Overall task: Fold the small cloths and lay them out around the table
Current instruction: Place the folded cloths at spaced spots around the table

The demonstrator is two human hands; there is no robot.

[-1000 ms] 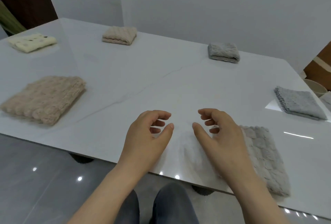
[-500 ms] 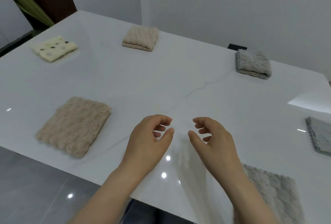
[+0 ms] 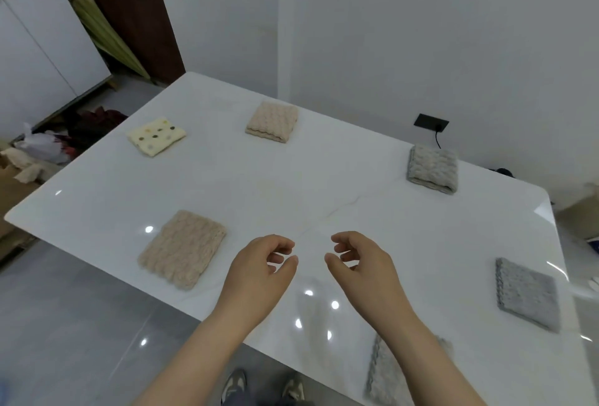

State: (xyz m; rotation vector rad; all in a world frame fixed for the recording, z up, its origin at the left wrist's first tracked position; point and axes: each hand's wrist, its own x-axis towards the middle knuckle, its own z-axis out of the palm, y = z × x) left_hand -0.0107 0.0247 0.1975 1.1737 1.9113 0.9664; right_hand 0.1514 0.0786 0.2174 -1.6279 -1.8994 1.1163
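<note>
The left hand [image 3: 259, 279] and right hand [image 3: 368, 276] are held side by side over the surface [image 3: 291, 185], fingers [image 3: 287, 248] loosely curled, nothing gripped. Folded cloths [image 3: 183, 250] are laid around its edges.

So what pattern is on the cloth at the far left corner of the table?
The far-left cloth is pale yellow with small grey and tan dots, seen in the head view.

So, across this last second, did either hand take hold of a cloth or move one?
No. Only the view lifted and pulled back, showing more of the white glossy table. The left hand and right hand stay loosely curled and empty above it. The beige knitted square cloth and the rest keep their places.
</note>
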